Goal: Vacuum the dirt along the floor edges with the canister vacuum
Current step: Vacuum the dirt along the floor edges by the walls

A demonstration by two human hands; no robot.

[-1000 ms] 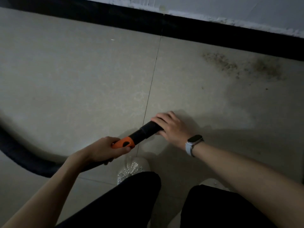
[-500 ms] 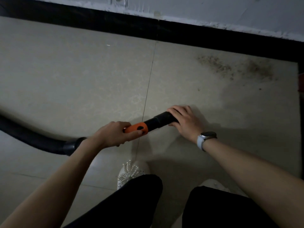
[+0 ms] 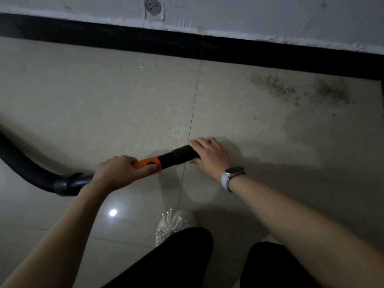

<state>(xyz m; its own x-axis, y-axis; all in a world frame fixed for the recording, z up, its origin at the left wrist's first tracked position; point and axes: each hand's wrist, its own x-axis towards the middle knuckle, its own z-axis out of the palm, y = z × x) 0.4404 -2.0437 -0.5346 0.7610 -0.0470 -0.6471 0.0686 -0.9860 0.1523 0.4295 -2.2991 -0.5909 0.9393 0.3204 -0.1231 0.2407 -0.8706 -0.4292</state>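
Trousers: my black trousers (image 3: 182, 258) are filling the bottom of the view.
Shoe: my white shoe (image 3: 176, 222) with pearl beads is standing on the glossy floor tile (image 3: 124, 113), beside a bright light reflection (image 3: 113, 212).
Left hand: my left hand (image 3: 120, 173) is curling tight around the orange handle (image 3: 148, 164).
Hose: the black hose (image 3: 25, 165) is trailing away to the left over the floor.
Right hand: my right hand (image 3: 209, 156) is wrapping its fingers over the end of the black tube (image 3: 178, 155); a watch (image 3: 232, 173) is sitting on that wrist.
Dirt: a brown dirt patch (image 3: 301, 90) is lying far right, near the black baseboard (image 3: 145, 41) and well apart from the tube.
Wall: a pale wall (image 3: 249, 15) is rising behind, with a round plug (image 3: 152, 6).
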